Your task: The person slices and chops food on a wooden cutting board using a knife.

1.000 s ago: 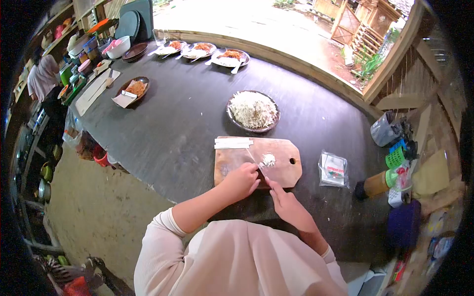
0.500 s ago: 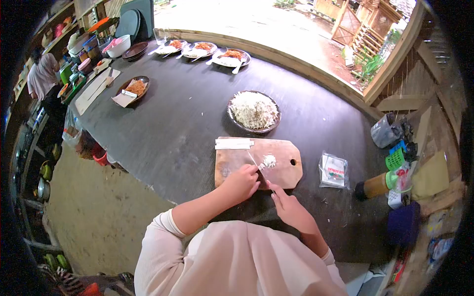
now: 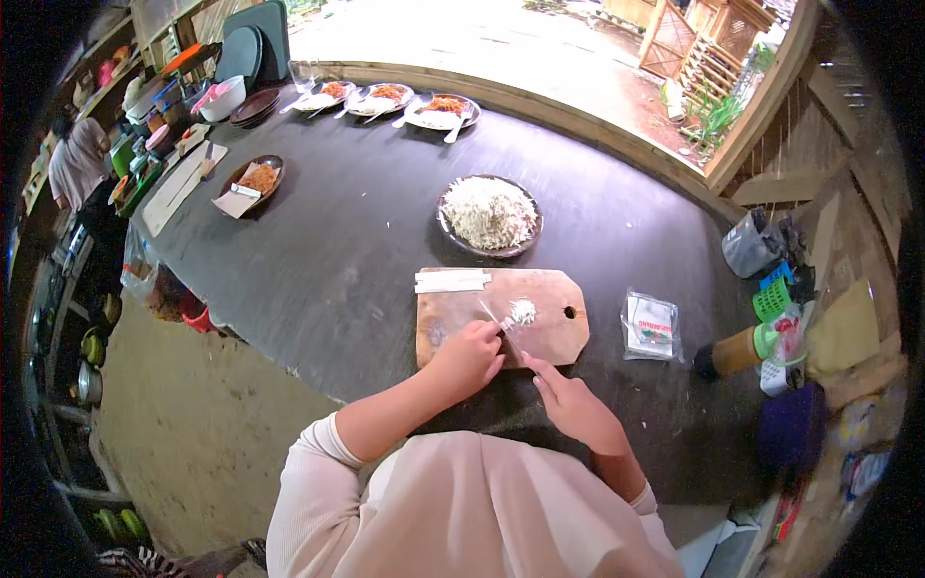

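A wooden cutting board (image 3: 549, 349) lies on the dark table in front of me. My right hand (image 3: 578, 409) grips a knife (image 3: 493, 314), its blade slanting up and left over the board. Curled fingers of my left hand (image 3: 469, 354) press down beside the blade, on a pale piece (image 3: 505, 325) that they mostly hide. Just past the knife is a little pile of white shreds (image 3: 522, 310). Several white sticks (image 3: 451, 280) lie side by side at the board's upper left. Behind the board stands a dark bowl (image 3: 536, 237) heaped with white shreds (image 3: 488, 212).
A plastic packet (image 3: 649, 326) lies right of the board. Plates of food (image 3: 444, 110) with cutlery line the table's far edge. A brown dish (image 3: 275, 170) with orange shreds sits left. Bottles and baskets (image 3: 771, 303) stand at right. A person (image 3: 79, 159) is at far left.
The view has shifted slightly. My right hand has moved a little to the right on the knife's handle side; my left hand stays nearly in place.
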The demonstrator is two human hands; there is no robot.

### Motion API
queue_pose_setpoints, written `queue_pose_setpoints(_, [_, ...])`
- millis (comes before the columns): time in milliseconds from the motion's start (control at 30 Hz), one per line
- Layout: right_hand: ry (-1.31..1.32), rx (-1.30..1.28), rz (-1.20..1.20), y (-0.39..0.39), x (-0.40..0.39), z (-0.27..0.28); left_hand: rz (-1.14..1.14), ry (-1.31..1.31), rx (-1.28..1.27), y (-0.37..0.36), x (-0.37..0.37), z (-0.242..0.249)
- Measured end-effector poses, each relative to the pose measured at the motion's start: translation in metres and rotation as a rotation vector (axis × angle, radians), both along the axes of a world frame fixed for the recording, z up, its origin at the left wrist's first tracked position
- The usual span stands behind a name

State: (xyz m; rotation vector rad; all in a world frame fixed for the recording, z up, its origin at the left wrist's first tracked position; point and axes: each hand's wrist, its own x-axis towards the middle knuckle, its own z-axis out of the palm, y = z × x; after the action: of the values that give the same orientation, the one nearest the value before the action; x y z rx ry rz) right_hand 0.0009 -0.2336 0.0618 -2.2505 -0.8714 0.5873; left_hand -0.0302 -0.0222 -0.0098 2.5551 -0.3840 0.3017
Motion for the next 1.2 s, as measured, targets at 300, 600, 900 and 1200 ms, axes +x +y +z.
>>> queue_pose_setpoints(300, [-0.017,0.078,-0.02,-0.001,0.004,-0.011,-0.016,0.01,-0.029,0.001,0.0,-0.001])
queue_pose_setpoints(600, [0.123,0.109,-0.073,-0.003,0.01,-0.018,-0.024,-0.042,-0.079,0.005,0.002,-0.007])
queue_pose_setpoints(900, [0.237,0.127,-0.113,-0.004,0.01,-0.019,-0.024,-0.044,-0.103,0.005,0.005,-0.007])
queue_pose_setpoints(1200, [0.383,0.089,-0.181,-0.002,0.007,-0.008,-0.017,-0.038,-0.13,0.006,0.006,-0.008])
